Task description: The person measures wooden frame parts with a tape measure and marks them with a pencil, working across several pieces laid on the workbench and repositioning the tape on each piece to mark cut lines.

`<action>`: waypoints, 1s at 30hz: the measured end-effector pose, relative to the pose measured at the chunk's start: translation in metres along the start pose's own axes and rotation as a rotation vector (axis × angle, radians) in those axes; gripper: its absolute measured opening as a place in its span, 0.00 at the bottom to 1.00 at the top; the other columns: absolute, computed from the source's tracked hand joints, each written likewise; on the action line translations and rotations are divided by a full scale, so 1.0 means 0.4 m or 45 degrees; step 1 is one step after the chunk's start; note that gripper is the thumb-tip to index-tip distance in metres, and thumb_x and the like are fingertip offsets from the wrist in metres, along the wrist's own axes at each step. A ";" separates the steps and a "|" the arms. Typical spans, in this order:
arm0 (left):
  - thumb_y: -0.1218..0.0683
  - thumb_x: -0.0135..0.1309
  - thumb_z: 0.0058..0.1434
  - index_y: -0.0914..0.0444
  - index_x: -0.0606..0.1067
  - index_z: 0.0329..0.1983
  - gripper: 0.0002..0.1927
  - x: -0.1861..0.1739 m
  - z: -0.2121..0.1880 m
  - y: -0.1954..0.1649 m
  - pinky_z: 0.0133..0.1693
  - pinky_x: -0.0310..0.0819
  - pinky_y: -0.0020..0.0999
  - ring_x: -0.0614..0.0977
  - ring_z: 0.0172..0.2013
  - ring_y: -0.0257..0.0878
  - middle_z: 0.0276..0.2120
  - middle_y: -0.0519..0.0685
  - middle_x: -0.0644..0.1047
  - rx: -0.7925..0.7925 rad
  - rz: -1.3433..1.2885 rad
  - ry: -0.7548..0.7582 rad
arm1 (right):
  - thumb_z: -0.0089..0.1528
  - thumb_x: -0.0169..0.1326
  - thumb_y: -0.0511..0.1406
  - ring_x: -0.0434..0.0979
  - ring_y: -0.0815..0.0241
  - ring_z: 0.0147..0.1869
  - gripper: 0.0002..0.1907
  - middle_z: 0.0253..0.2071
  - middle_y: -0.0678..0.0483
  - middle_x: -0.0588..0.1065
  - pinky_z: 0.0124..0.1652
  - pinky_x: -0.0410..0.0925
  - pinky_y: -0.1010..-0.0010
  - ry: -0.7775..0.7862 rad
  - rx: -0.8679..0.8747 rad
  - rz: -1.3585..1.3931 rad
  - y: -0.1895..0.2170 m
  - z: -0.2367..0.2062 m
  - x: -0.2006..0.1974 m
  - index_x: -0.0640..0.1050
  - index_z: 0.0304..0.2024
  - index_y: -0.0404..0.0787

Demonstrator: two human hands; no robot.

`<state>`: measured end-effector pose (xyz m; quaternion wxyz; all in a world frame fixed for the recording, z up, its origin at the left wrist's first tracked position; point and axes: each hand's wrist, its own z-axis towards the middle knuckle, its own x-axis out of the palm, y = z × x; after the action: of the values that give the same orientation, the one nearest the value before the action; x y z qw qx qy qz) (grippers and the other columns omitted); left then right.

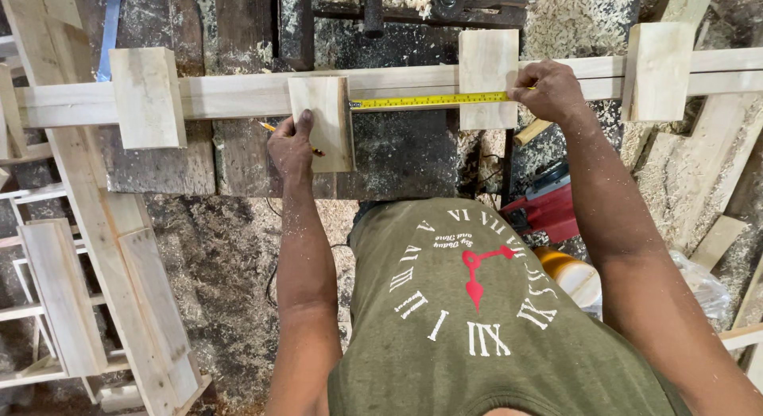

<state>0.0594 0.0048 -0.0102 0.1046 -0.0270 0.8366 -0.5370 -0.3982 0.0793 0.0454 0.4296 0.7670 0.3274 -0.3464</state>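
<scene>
My left hand (291, 148) presses on a short pale wood block (322, 118) lying across a long horizontal wooden rail (238, 94), and a pencil (269, 127) sits between its fingers. My right hand (551, 89) grips the case end of a yellow tape measure (429, 100). The tape is stretched along the rail from that block's right edge, across a second block (486, 76), to my right hand. Two more cross blocks rest on the rail at the far left (147, 96) and far right (656, 69).
A slatted wooden frame (95, 265) lies at the left. A red power tool (548, 209) and a yellow container (568, 274) sit on the floor at the right. Sawdust and offcuts cover the floor and the dark workbench (405, 154).
</scene>
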 end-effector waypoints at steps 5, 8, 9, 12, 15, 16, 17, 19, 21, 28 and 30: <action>0.41 0.67 0.56 0.66 0.83 0.42 0.24 -0.001 0.012 0.018 0.25 0.78 0.31 0.81 0.29 0.35 0.32 0.50 0.84 0.061 0.086 -0.039 | 0.61 0.69 0.41 0.77 0.59 0.42 0.11 0.41 0.50 0.77 0.42 0.73 0.64 -0.030 -0.050 0.014 -0.009 0.006 0.007 0.83 0.37 0.42; 0.41 0.67 0.56 0.66 0.83 0.41 0.24 -0.004 0.016 0.024 0.28 0.78 0.31 0.81 0.30 0.35 0.32 0.50 0.84 0.068 0.048 -0.035 | 0.62 0.69 0.41 0.77 0.57 0.43 0.11 0.39 0.50 0.77 0.44 0.72 0.62 -0.041 -0.085 -0.084 -0.006 0.008 0.009 0.84 0.36 0.42; 0.42 0.67 0.56 0.66 0.83 0.41 0.23 -0.004 0.015 0.025 0.28 0.78 0.31 0.81 0.30 0.35 0.31 0.49 0.84 0.057 0.040 -0.038 | 0.62 0.69 0.41 0.77 0.57 0.43 0.10 0.39 0.50 0.77 0.44 0.73 0.62 -0.034 -0.065 -0.069 -0.005 0.008 0.009 0.84 0.36 0.42; 0.42 0.67 0.56 0.66 0.83 0.41 0.23 -0.003 0.017 0.026 0.28 0.78 0.31 0.80 0.30 0.34 0.31 0.48 0.83 0.050 0.021 -0.038 | 0.61 0.69 0.41 0.77 0.57 0.42 0.10 0.39 0.50 0.76 0.44 0.72 0.62 -0.034 -0.043 -0.048 0.001 0.006 0.008 0.84 0.37 0.42; 0.43 0.67 0.57 0.66 0.83 0.42 0.22 -0.002 0.017 0.025 0.29 0.76 0.30 0.80 0.30 0.33 0.31 0.48 0.83 0.053 0.029 -0.027 | 0.61 0.69 0.41 0.77 0.56 0.42 0.11 0.39 0.50 0.76 0.43 0.72 0.62 -0.038 -0.041 -0.041 0.004 0.004 0.006 0.84 0.37 0.42; 0.43 0.67 0.58 0.66 0.83 0.41 0.21 -0.001 0.017 0.023 0.29 0.76 0.30 0.80 0.30 0.33 0.31 0.48 0.84 0.039 0.034 -0.028 | 0.61 0.68 0.41 0.77 0.57 0.42 0.11 0.39 0.50 0.76 0.43 0.73 0.62 -0.025 -0.010 -0.017 0.005 0.003 0.005 0.84 0.37 0.42; 0.44 0.67 0.58 0.66 0.83 0.41 0.21 -0.001 0.016 0.022 0.29 0.76 0.30 0.80 0.30 0.33 0.31 0.48 0.84 0.024 0.041 -0.030 | 0.61 0.68 0.42 0.77 0.57 0.42 0.10 0.39 0.51 0.76 0.43 0.73 0.62 -0.009 0.021 0.009 0.005 0.003 0.005 0.84 0.37 0.43; 0.44 0.66 0.60 0.65 0.84 0.43 0.20 -0.001 0.014 0.019 0.32 0.75 0.29 0.80 0.30 0.33 0.31 0.48 0.84 0.077 0.072 -0.018 | 0.61 0.68 0.42 0.77 0.58 0.42 0.11 0.39 0.50 0.76 0.42 0.73 0.63 -0.008 0.021 0.009 0.006 0.002 0.005 0.84 0.37 0.42; 0.44 0.66 0.60 0.65 0.84 0.43 0.20 -0.005 0.012 0.016 0.33 0.76 0.29 0.80 0.30 0.33 0.31 0.48 0.84 0.086 0.125 -0.024 | 0.62 0.68 0.42 0.78 0.58 0.42 0.11 0.39 0.51 0.77 0.41 0.73 0.63 0.005 0.034 0.024 0.007 0.003 0.006 0.84 0.37 0.42; 0.44 0.66 0.60 0.66 0.83 0.43 0.20 -0.008 0.016 0.016 0.32 0.74 0.29 0.79 0.29 0.32 0.28 0.46 0.82 0.076 0.146 -0.024 | 0.63 0.67 0.42 0.78 0.60 0.40 0.11 0.39 0.51 0.78 0.38 0.74 0.65 0.028 0.057 0.032 0.008 0.006 0.007 0.83 0.38 0.42; 0.45 0.66 0.61 0.67 0.83 0.43 0.20 -0.009 0.020 0.021 0.31 0.73 0.29 0.78 0.29 0.31 0.28 0.46 0.82 0.085 0.133 -0.013 | 0.62 0.67 0.42 0.79 0.60 0.40 0.11 0.39 0.51 0.78 0.39 0.74 0.65 0.021 0.039 0.018 0.007 0.007 0.007 0.83 0.38 0.42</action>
<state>0.0650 0.0018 -0.0204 0.1375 0.0176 0.8179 -0.5585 -0.3954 0.0762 0.0431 0.4174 0.7787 0.3200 -0.3420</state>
